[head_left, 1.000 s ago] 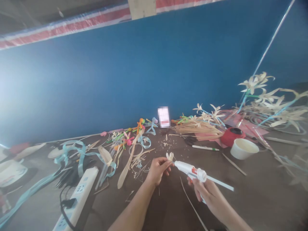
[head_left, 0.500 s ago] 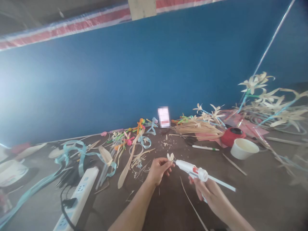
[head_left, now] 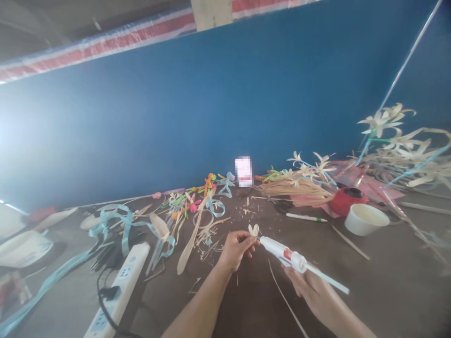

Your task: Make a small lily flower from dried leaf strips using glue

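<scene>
Between the thumb and fingers of my left hand (head_left: 237,249) is a small cream flower (head_left: 253,230), its petals pointing up. My right hand (head_left: 308,284) is wrapped round a white glue gun (head_left: 282,251), with a long white glue stick (head_left: 329,278) sticking out of its back end. The gun's nozzle points left and is at the flower's base, close to my left fingertips; whether it touches cannot be made out. A thin pale strip (head_left: 285,295) lies on the dark table below the gun.
At left lies a white power strip (head_left: 121,286) with a black plug and cable. Light-blue ribbon (head_left: 59,277) trails beside it. A white cup (head_left: 366,219), red object (head_left: 347,201) and white pen (head_left: 306,217) lie right. Finished-looking pale flowers (head_left: 382,122) stand far right, before a blue partition (head_left: 176,117).
The view has shifted slightly, so everything sits a little further right. The glue gun has tilted somewhat, its rear end lower, and its nozzle is closer to the left fingertips. Both hands keep their hold.
</scene>
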`<move>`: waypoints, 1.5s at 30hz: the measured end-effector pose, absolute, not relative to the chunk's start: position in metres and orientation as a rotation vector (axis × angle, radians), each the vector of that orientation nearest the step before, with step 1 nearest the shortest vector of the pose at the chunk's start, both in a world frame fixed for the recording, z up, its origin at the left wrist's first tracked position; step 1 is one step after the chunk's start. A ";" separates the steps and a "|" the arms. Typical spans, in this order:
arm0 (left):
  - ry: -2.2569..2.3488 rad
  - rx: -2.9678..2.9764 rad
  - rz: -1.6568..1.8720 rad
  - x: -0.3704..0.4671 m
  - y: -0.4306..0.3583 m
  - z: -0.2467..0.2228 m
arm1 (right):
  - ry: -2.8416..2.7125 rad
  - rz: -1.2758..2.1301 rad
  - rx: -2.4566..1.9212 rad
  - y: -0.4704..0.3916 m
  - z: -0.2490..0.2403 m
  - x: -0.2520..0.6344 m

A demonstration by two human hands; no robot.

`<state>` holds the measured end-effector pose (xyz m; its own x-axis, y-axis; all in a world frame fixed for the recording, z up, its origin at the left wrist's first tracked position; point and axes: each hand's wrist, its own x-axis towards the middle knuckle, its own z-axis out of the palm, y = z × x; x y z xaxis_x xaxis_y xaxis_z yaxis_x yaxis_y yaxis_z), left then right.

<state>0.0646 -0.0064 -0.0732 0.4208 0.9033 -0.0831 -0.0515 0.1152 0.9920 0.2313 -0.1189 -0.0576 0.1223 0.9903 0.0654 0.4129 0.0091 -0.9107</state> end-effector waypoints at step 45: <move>0.930 1.230 0.859 0.066 -0.008 -0.071 | -1.541 0.861 -1.536 -0.122 -0.050 0.231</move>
<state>0.0660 -0.0077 -0.0709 0.3860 0.9156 -0.1122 -0.0397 0.1380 0.9896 0.2313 -0.1219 -0.0503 0.0353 0.9973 0.0640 0.4686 0.0401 -0.8825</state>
